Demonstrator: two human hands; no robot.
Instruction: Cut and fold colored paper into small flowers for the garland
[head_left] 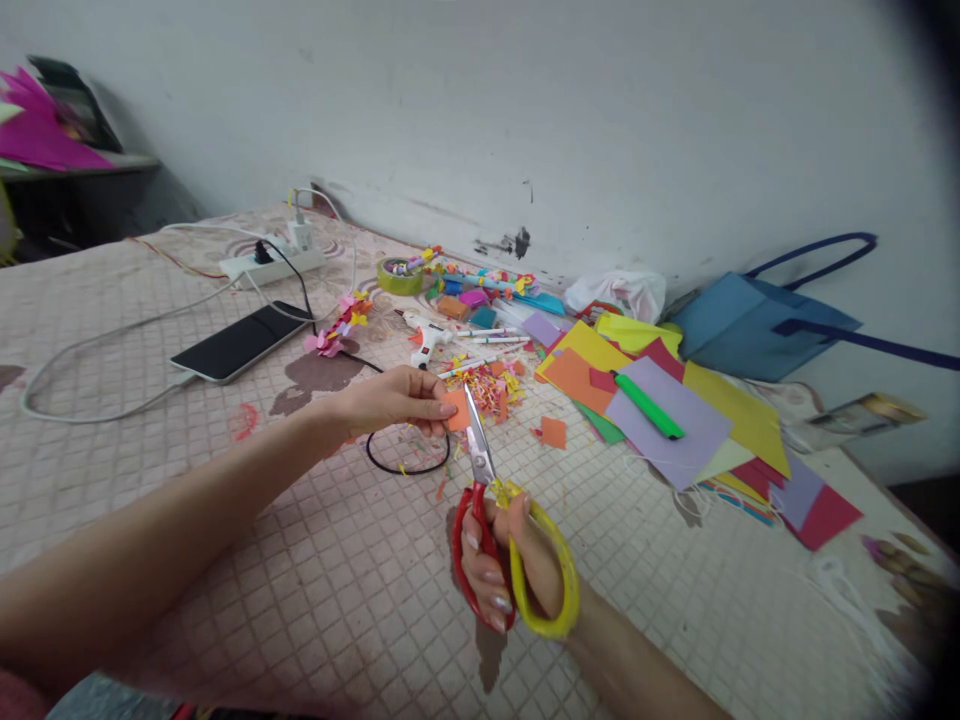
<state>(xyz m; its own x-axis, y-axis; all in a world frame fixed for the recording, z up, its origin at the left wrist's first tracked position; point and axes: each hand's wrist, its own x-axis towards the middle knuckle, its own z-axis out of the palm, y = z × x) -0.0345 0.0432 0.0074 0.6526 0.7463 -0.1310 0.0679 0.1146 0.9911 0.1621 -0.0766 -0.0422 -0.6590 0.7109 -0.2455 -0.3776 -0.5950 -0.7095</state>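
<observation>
Pinched between the thumb and fingers of my left hand (409, 400) is a small orange paper piece (456, 411). My right hand (510, 560) is wrapped in the handles of scissors (480, 455), one handle red and the other yellow. The scissor blades point up and away from me, with their tips beside the right edge of the orange paper. Another orange square (553, 432) lies on the tablecloth to the right. Just beyond the hands is a heap of small cut paper bits (495, 388).
A glue gun (429, 338) and green tape roll (400, 277) lie further back. Coloured sheets (667, 400) with a green marker (649, 405) spread right, near a blue bag (757, 325). A phone (240, 342) and power strip (274, 265) with cables sit left.
</observation>
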